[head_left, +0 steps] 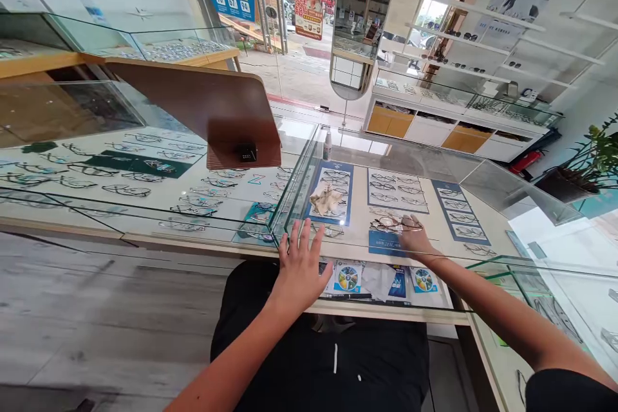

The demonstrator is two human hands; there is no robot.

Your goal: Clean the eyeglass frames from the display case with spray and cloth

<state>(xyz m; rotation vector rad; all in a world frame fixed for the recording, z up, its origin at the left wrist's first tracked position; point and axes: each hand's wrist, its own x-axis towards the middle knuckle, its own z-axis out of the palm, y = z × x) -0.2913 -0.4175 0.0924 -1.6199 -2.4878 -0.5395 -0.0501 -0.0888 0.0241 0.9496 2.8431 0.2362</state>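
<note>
And here we are, low in the middle of the frame, where our right hand (417, 239) reaches in from the right side, its fingers pinched on the right end of a pair of glasses (392, 223). Those glasses sit just right of centre, level across the top of a blue card (385, 244); whether they rest on the surface or hang just above it, we can't tell. Over to the left hand (300, 267) near the bottom centre: palm down, fingers spread and holding nothing, right at the front edge of the glass case (360, 196), though we can't make out if they touch the glass. Just beyond those fingers we spot a crumpled beige cloth (327, 198), lying on a blue-bordered board (335, 221), with a small bottle (327, 145) upright behind it. To the right of the cloth, a white panel (396, 185) carries rows of frames, and farther right we see a slanted blue strip (458, 211) with more. Below the blue card, a round colourful print (348, 278) shows among papers. Across the left of the frame, a brown panel (226, 109) leans above more rows of spectacles, while up at top centre we get a tall mirror (365, 19).
</note>
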